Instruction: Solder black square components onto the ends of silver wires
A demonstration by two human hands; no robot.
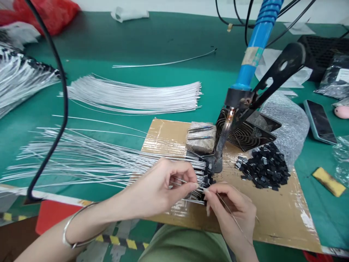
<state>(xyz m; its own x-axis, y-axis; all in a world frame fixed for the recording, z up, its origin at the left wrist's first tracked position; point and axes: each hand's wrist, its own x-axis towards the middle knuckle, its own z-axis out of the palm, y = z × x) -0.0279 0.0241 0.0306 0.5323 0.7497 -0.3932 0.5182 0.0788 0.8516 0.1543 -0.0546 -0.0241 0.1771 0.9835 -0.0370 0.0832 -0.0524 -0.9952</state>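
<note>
My left hand (170, 185) is closed, thumb and forefinger pinching the end of a white wire above a row of white wires (114, 156). Small black connectors (208, 174) sit at the right ends of that row. Close by on the right, my right hand (234, 211) pinches a thin silvery strand that looks like solder wire (231, 214), which trails back across the palm. The fingertips of both hands nearly meet, and what lies exactly between them is too small to make out. Just beyond them a blue-handled soldering iron (249, 65) points downward in a black stand (280, 76).
Cardboard (272, 218) covers the work spot. It carries a heap of black connectors (268, 167), a sponge block (200, 143) with metal tips and a fan (245, 131). Behind lies a bundle of white wires (136, 94). A phone (320, 122) and yellow sponge (329, 181) are right; a black cable (61, 72) crosses left.
</note>
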